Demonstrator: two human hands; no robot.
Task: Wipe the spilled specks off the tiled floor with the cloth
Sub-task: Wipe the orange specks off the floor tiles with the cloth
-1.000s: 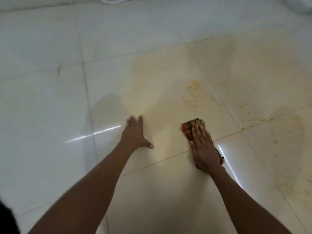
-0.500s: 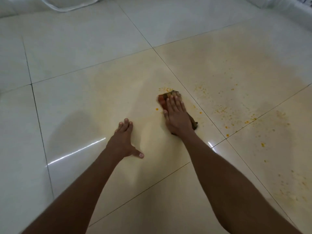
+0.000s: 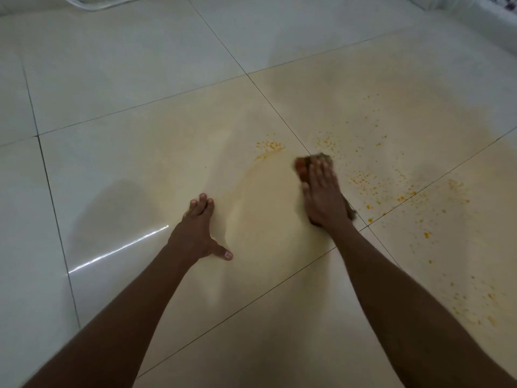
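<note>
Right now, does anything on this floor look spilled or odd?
Yes. Small orange-yellow specks lie scattered over the glossy cream tiled floor, mostly right of the stained brown cloth under the right hand; a small patch sits farther left.

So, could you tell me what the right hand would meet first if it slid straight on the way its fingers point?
Probably the orange specks just beyond the brown cloth under the right hand.

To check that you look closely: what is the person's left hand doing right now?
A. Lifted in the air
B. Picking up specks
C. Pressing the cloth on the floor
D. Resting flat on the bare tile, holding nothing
D: the left hand lies spread on the tiled floor, while the right hand presses the cloth.
</note>
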